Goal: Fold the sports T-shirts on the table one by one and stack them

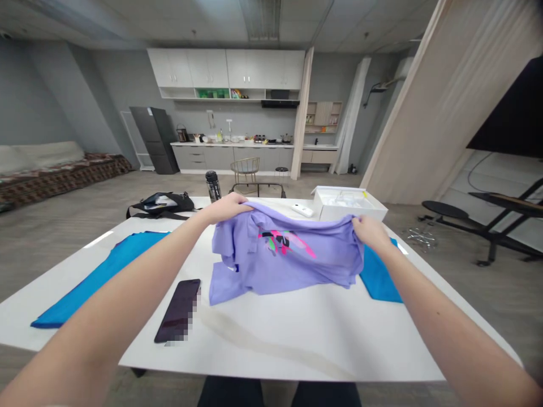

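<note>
A lavender T-shirt (292, 260) with a pink, black and green print is stretched between my two hands above the white table (271, 333). My left hand (229, 208) grips its upper edge near the left end, fingers closed on the cloth. At the upper right corner, my right hand (370, 230) is closed on the fabric. The shirt's lower part hangs down to the tabletop, with a sleeve drooping at the left. Folded blue cloth (380, 274) lies partly hidden behind the shirt and my right arm. Another blue cloth (114, 271) lies beyond my left forearm.
A dark phone (178, 311) lies on the near left of the table. Along the far side are a black bag (161, 202), a dark bottle (213, 186), a white remote-like device (302, 210) and a white box (350, 202). A chair (246, 167) stands beyond.
</note>
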`<state>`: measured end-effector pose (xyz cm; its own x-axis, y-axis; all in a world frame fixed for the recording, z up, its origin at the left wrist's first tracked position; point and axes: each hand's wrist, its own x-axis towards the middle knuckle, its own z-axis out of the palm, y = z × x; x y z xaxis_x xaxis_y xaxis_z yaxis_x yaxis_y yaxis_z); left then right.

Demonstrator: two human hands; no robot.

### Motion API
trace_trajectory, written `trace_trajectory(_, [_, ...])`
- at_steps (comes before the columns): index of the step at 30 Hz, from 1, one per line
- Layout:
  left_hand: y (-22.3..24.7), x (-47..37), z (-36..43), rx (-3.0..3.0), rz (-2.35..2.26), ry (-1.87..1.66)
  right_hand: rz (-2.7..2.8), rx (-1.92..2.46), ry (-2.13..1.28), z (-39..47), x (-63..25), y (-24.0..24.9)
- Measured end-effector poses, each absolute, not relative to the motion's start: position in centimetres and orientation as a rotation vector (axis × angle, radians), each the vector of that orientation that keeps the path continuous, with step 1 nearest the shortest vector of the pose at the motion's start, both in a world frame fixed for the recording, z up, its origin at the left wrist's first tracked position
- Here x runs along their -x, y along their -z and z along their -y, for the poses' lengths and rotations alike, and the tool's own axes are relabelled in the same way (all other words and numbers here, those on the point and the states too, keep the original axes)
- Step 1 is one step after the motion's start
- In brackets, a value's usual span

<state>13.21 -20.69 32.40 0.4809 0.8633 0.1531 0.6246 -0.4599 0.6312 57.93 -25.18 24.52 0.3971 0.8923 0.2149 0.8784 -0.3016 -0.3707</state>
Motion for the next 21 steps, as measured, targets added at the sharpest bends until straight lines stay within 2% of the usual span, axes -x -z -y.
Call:
trace_trajectory(3, [-30.5,-16.0,21.1,-2.023,-1.139,-0.682,1.843,2.174,-0.093,26.7,-54.3,-21.1])
trace_trajectory(5, [-29.2,-17.9,21.4,-1.825,-1.079,-0.684,2.047,1.839,-0.017,28.4,-50.3,-19.7])
trace_trajectory(8, [-27.5,-20.5,21.9,-1.492,-0.996,-0.701,2.247,1.295,-0.158,30.9,-43.6,-18.6])
trace_trajectory(14, [-26.0,-22.7,23.7,-1.175,-0.853,-0.751,2.193,1.298,-0.040,30.8,-37.0,-16.9])
trace_trajectory(18, [-25.4,-21.0,25.1,-1.379,-0.728,-0.840,1.901,1.095,-0.431,29.2,-37.3,-17.9])
trace_trajectory(21, [-24.0,-19.4,26.7,-1.544,-0.796,-0.967,1.595,0.977,-0.726,28.5,-38.0,-19.9])
